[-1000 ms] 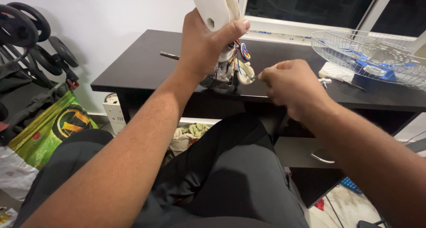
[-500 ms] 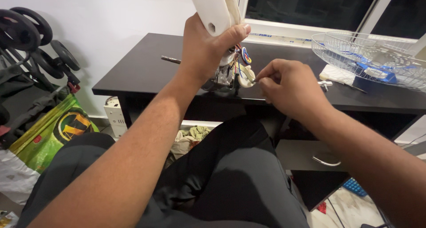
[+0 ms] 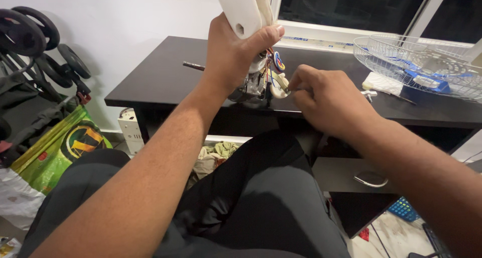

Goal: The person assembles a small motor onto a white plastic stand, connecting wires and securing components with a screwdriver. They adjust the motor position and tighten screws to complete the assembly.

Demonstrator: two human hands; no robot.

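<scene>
Fan motor point(image 3: 256, 82) in left hand point(image 3: 231, 52), right-hand fingers point(image 3: 296, 79) pinched at its cream part.

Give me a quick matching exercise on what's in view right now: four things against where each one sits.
Things:
1. white fan housing
2. wire fan guard
3. green bag
4. metal shaft

Places:
A. lying on the black desk, left of the left hand
B. on the floor at the left
C. gripped in the left hand
D. on the desk at the far right, beyond the right hand

Pairs: 1-C, 2-D, 3-B, 4-A
</scene>
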